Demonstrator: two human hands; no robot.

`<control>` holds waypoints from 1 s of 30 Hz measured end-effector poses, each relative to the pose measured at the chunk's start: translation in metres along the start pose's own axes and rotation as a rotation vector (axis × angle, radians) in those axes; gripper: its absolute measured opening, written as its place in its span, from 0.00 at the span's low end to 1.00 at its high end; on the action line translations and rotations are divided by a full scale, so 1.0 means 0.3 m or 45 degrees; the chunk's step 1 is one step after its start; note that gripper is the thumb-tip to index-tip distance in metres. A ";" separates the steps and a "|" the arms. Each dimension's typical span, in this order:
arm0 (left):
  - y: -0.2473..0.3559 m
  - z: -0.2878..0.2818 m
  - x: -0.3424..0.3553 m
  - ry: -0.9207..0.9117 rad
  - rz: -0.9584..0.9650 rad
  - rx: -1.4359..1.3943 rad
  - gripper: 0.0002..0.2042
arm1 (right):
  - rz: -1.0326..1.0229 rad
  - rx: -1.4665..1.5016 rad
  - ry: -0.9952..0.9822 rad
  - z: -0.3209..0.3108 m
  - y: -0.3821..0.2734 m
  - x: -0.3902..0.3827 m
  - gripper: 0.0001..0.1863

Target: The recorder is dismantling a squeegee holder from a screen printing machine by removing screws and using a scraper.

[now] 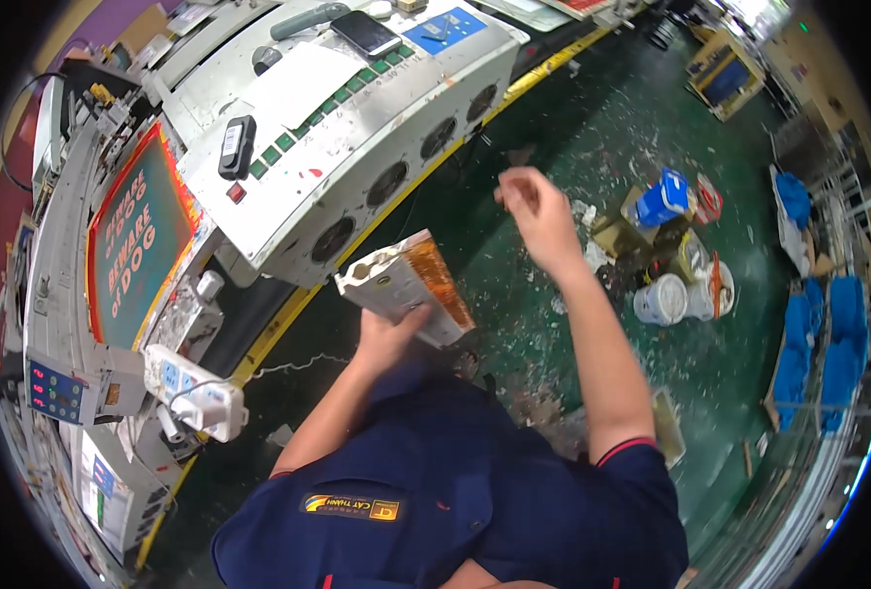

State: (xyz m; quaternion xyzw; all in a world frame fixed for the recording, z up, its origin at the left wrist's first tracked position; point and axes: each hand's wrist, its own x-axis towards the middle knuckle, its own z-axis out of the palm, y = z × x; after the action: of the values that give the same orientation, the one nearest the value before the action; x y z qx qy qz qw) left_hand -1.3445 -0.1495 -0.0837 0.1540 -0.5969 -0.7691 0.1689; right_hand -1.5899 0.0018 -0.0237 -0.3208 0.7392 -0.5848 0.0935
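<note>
Gripping white block (396, 287), left hand (386, 339); right hand (542, 218) half-curled.

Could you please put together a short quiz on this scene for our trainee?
1. Which hand grips the white piece with the orange-brown face?
2. True or false: the black phone lies on top of the white machine.
3. How many round fan openings show along the machine's side? A) two B) four C) seven

Key: 1. The person's left hand. 2. True. 3. B, four.
</note>
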 end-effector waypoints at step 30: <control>-0.214 1.087 2.240 -0.265 0.043 0.055 0.23 | 0.001 0.261 0.389 -1.127 0.882 1.450 0.15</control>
State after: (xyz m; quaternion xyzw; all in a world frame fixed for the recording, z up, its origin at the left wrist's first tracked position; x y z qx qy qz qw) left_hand -2.0942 -0.1502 -0.0914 0.0668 -0.6301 -0.7649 0.1156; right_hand -2.1978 0.0489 -0.0643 -0.2167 0.6815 -0.6989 0.0126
